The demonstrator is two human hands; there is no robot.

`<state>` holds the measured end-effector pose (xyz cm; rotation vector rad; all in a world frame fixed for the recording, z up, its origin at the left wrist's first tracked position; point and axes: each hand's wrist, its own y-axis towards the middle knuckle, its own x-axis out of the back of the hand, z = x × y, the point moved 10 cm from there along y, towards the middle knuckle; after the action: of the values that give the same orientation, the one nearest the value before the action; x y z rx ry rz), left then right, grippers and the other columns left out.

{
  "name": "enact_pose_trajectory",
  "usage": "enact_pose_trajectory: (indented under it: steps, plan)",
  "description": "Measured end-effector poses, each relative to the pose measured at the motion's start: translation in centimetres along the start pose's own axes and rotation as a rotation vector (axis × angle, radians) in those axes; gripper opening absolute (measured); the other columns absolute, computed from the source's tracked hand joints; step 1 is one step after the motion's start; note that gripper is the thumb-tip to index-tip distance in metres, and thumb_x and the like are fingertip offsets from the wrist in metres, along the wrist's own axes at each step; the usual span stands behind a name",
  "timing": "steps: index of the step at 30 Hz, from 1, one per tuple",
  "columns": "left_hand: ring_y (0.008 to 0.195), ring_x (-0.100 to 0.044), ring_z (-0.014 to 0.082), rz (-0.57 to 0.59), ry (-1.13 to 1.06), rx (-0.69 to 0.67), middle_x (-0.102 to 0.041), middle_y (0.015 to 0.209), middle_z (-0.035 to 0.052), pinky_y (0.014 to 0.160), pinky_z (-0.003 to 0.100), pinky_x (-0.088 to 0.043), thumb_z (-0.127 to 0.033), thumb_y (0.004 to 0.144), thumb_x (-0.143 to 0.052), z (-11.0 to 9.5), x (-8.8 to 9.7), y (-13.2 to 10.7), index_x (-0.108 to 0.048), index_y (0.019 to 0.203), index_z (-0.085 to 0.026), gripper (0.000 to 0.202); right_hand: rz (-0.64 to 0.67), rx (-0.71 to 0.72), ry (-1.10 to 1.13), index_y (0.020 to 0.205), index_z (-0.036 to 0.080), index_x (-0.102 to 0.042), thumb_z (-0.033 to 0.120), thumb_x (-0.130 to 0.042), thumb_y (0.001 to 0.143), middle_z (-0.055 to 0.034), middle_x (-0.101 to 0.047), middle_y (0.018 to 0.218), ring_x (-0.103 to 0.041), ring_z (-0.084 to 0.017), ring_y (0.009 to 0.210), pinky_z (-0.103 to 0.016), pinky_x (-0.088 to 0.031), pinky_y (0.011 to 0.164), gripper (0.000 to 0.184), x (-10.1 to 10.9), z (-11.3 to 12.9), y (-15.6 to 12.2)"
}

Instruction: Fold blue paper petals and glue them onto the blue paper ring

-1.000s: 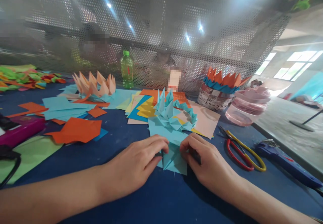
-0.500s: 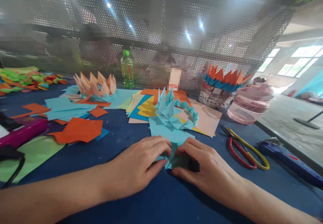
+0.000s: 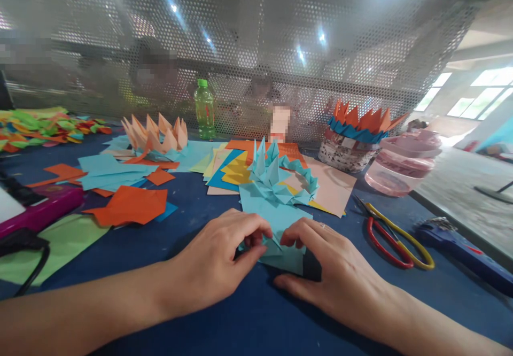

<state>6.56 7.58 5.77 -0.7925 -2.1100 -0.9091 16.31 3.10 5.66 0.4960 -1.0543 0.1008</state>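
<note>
Between my hands, low over the blue table, is a small piece of light blue paper (image 3: 280,260) with a raised fold. My left hand (image 3: 224,254) pinches its left side between thumb and fingers. At its right edge is my right hand (image 3: 332,260), with the index finger bent by the paper and the thumb spread well apart below. Some of the paper is hidden behind my fingers. Just beyond lie light blue sheets (image 3: 260,202), and on them rests a ring of folded light blue paper points (image 3: 276,179), with tall spikes at its left.
Scissors (image 3: 395,238) and a blue glue gun (image 3: 460,249) lie at right. Behind them stand a pink jar (image 3: 401,166) and a pot topped with orange-blue folds (image 3: 348,150). Left are orange scraps (image 3: 132,206), a peach paper ring (image 3: 154,137) and a magenta power strip (image 3: 48,206).
My right fingers have drawn back from the paper, and their gap from the thumb is wider. The left fingers now pinch it, and a raised fold shows between the hands.
</note>
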Motion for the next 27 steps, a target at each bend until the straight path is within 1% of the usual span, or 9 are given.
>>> enact_pose_trajectory:
  steps: [3, 8, 11, 15, 19, 21, 22, 25, 27]
  plan:
    - [0.078, -0.056, 0.0101, -0.031, -0.042, 0.043, -0.060, 0.081, -0.0069, 0.072, 0.022, -0.041, -0.017, 0.085, -0.056, 0.5, 0.2, -0.1, -0.053, 0.103, -0.028, 0.021, -0.046, 0.078, -0.020, 0.095, 0.021, -0.055, 0.018, -0.070, 0.074, -0.0022, -0.063, 0.094, -0.058, -0.018, 0.085, -0.031, -0.047, 0.073, 0.026, 0.3, 0.5, 0.0]
    - [0.074, -0.056, 0.0084, -0.037, -0.129, 0.077, -0.060, 0.078, -0.0083, 0.071, 0.020, -0.042, -0.022, 0.087, -0.056, 0.9, 0.3, 0.0, -0.054, 0.105, -0.029, 0.020, -0.109, 0.232, -0.117, 0.097, 0.020, -0.058, 0.016, -0.062, 0.082, -0.0027, -0.063, 0.091, -0.057, -0.018, 0.082, -0.032, -0.046, 0.073, 0.016, 0.7, 1.8, -0.1]
    - [0.076, -0.057, 0.0084, -0.021, -0.156, 0.076, -0.061, 0.079, -0.0080, 0.072, 0.020, -0.043, -0.022, 0.086, -0.057, 0.8, 0.4, 0.1, -0.055, 0.104, -0.029, 0.019, -0.133, 0.292, -0.206, 0.094, 0.018, -0.060, 0.013, -0.055, 0.086, -0.0037, -0.062, 0.087, -0.057, -0.017, 0.079, -0.032, -0.045, 0.072, 0.010, 0.8, 2.4, -0.3]
    - [0.077, -0.059, 0.0091, 0.040, -0.182, 0.101, -0.063, 0.081, -0.0073, 0.072, 0.020, -0.044, -0.021, 0.085, -0.058, 0.6, 0.0, 0.4, -0.057, 0.102, -0.027, 0.017, -0.129, 0.346, -0.309, 0.091, 0.017, -0.062, 0.013, -0.048, 0.091, -0.0034, -0.062, 0.082, -0.056, -0.015, 0.074, -0.030, -0.044, 0.069, 0.015, 0.6, 2.9, -0.4]
    - [0.077, -0.058, 0.0104, 0.083, -0.163, 0.117, -0.063, 0.081, -0.0060, 0.072, 0.023, -0.045, -0.020, 0.085, -0.057, 0.7, -0.5, 0.3, -0.057, 0.101, -0.026, 0.016, -0.095, 0.399, -0.359, 0.090, 0.016, -0.063, 0.012, -0.044, 0.093, -0.0043, -0.062, 0.080, -0.055, -0.016, 0.073, -0.031, -0.043, 0.069, 0.019, 0.3, 3.4, -0.6]
    - [0.080, -0.058, 0.0116, 0.065, -0.112, 0.070, -0.062, 0.084, -0.0043, 0.074, 0.025, -0.045, -0.020, 0.086, -0.056, 0.3, -0.4, 0.2, -0.056, 0.100, -0.025, 0.015, -0.064, 0.396, -0.358, 0.090, 0.015, -0.064, 0.011, -0.042, 0.093, -0.0047, -0.062, 0.078, -0.055, -0.016, 0.074, -0.031, -0.043, 0.069, 0.022, 0.0, 3.3, -0.6]
    - [0.084, -0.057, 0.0129, 0.045, -0.072, 0.026, -0.061, 0.088, -0.0028, 0.078, 0.027, -0.044, -0.020, 0.085, -0.056, -0.1, -0.2, 0.1, -0.056, 0.099, -0.024, 0.015, -0.050, 0.384, -0.347, 0.090, 0.015, -0.064, 0.011, -0.042, 0.094, -0.0048, -0.062, 0.079, -0.055, -0.016, 0.074, -0.031, -0.043, 0.069, 0.022, -0.2, 3.1, -0.6]
    - [0.102, -0.052, 0.0197, -0.020, 0.093, -0.120, -0.057, 0.108, 0.0030, 0.093, 0.036, -0.039, -0.024, 0.080, -0.064, -1.7, 0.3, -0.3, -0.057, 0.098, -0.022, 0.019, -0.026, 0.334, -0.296, 0.092, 0.016, -0.063, 0.011, -0.043, 0.093, -0.0045, -0.062, 0.081, -0.054, -0.017, 0.076, -0.030, -0.043, 0.069, 0.020, -0.5, 2.5, -0.7]
    - [0.107, -0.050, 0.0235, -0.025, 0.199, -0.178, -0.053, 0.117, 0.0052, 0.096, 0.041, -0.037, -0.029, 0.078, -0.066, -2.4, 0.2, -0.7, -0.058, 0.099, -0.022, 0.024, -0.029, 0.310, -0.268, 0.091, 0.017, -0.062, 0.011, -0.044, 0.093, -0.0040, -0.062, 0.082, -0.053, -0.016, 0.076, -0.030, -0.043, 0.069, 0.019, -0.5, 2.2, -0.7]
